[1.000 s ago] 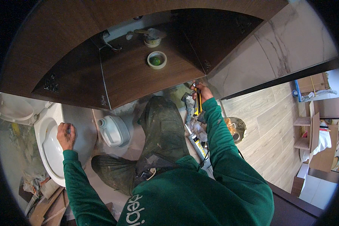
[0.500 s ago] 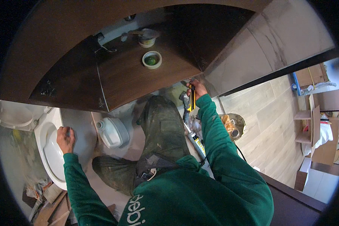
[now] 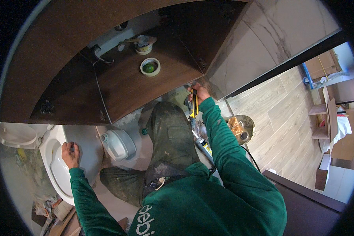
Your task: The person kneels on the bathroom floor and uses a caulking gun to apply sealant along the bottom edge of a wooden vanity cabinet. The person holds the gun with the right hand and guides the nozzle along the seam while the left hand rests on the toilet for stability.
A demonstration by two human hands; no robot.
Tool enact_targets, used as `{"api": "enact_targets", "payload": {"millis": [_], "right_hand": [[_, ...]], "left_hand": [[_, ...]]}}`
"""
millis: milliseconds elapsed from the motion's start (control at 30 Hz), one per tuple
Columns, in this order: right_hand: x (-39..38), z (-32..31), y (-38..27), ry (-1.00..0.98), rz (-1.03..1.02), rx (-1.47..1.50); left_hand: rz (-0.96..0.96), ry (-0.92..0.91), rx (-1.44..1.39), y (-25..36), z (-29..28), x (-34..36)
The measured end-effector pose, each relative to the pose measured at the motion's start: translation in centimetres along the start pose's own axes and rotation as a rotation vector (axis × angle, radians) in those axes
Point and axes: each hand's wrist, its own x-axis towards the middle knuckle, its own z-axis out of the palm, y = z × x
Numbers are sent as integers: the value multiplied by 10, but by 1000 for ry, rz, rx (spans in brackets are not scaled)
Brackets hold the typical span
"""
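Observation:
My right hand [image 3: 198,91] grips a yellow-and-black utility knife [image 3: 194,104] beside the lower edge of a dark-brown curved cabinet [image 3: 129,100]. My left hand [image 3: 70,153] is curled at the rim of a white ceramic basin [image 3: 57,165]; what its fingers hold, if anything, is hidden. Inside the cabinet are a white ring-shaped container with something green [image 3: 150,67] and a tub topped by a dirty spatula [image 3: 144,47]. A sealant tube [image 3: 203,147] lies on the right by my bent leg [image 3: 165,137].
A pale jug [image 3: 118,143] stands left of my leg. A round metal item [image 3: 244,128] sits to the right, by wood-look floor tiles [image 3: 279,118]. Boards and cartons [image 3: 320,118] stand at far right, scraps [image 3: 63,218] at lower left, a marbled panel [image 3: 275,35] upper right.
The view has shifted, with the cabinet appearing further left. My right hand and knife sit slightly further left in frame, my left hand a little lower. Both hands keep their curled grip.

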Motion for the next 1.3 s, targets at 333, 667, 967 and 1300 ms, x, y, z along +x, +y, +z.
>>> {"api": "enact_targets", "payload": {"millis": [333,667,967,1300], "right_hand": [[2,4,-5,31,20,-6],[-3,8,4,27,-37,2],[12,21,27,-30,34,35],[-43,-17,12,-200,-53,14]], "left_hand": [[26,-15,8,-15,8,-3],[45,-10,11,-15,7,-3],[31,-53,56,-22,6,-3],[99,-24,-46,-13,3,-4]]}}
